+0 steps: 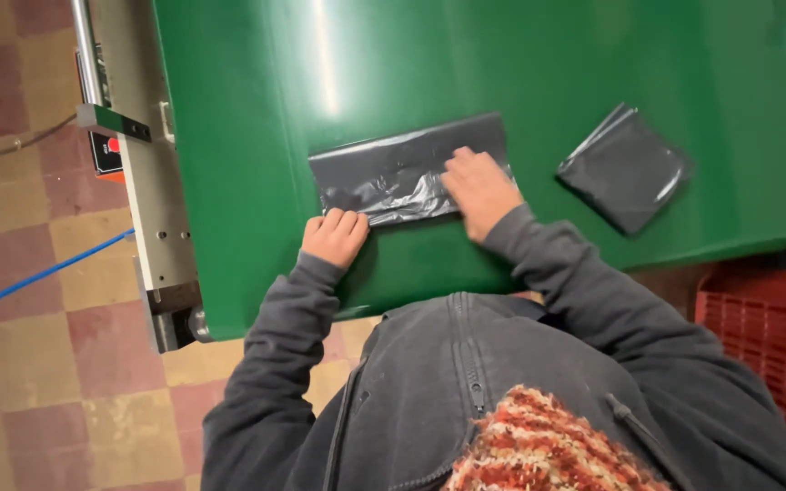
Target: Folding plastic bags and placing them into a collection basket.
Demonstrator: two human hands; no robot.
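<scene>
Broad green surface filling the upper part of the head view, glossy, with a streak of reflected light near its middle. Beyond its left edge, a grey metal frame with a small box bearing a red button, over a checkered tile floor crossed by a blue cable. Below the right end of the near edge, a red plastic crate. Lying flat toward the near edge, about midway along it, a dark grey plastic bag, long and narrow, crinkled and shiny along its near side. Well apart from it, toward the right end, a second dark bag folded into a square, turned cornerwise. Right hand pressed flat on the right part of the long bag, fingers spread, grip open and closed on nothing. Left hand at the bag's near left corner, fingers curled into a fist on its edge; whether any plastic is pinched in that grip, cannot tell. Both sleeves dark grey.
</scene>
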